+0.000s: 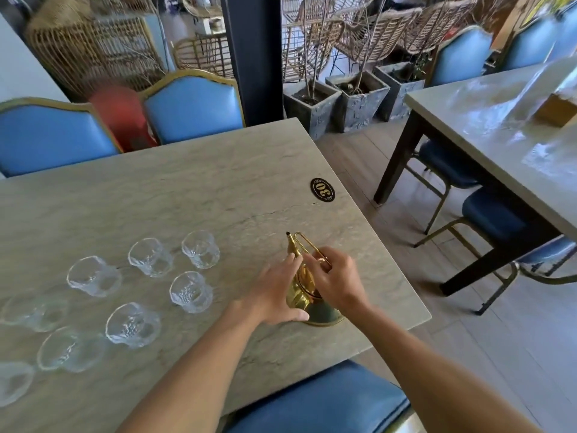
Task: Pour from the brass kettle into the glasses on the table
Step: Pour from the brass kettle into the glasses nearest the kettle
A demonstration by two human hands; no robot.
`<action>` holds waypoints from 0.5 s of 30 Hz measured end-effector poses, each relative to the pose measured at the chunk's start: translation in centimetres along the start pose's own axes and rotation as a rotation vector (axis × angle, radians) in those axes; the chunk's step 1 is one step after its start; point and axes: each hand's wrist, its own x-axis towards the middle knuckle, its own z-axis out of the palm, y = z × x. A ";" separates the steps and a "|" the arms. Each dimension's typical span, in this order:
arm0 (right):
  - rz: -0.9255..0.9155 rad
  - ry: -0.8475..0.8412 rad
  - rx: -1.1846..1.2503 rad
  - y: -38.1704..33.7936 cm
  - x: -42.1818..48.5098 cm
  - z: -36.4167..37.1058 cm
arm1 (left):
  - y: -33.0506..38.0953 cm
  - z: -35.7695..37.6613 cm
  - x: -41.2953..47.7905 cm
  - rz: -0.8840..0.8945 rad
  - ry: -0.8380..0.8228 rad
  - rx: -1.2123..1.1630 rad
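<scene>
Grey stone-look table (187,198) beyond a blue chair seat (312,401) at six o'clock. On it stands the shiny brass kettle (298,296), with a thin hoop handle (307,242) and a dark-tipped spout. The left hand (274,292) rests flat-fingered on its nine o'clock side, and the right hand (338,282) pinches the handle. Clear glasses (191,292) stand at the kettle's nine o'clock, and a "30" plaque (322,189) lies at twelve.

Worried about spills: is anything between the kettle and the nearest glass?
Nothing visible: only bare table lies between the brass kettle and the nearest glass. The left hand rests on the kettle's glass-facing side.
</scene>
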 end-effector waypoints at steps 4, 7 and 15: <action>-0.124 -0.096 -0.019 -1.8 -0.4 0.3 | -1.0 0.8 -1.8 -0.012 0.032 -0.068; -0.161 -0.172 -0.027 -3.3 -0.5 1.1 | -2.9 1.8 -2.8 -0.021 0.107 -0.126; -0.126 -0.374 -0.132 -8.6 -0.6 4.2 | -6.0 2.9 -7.0 -0.104 0.196 -0.215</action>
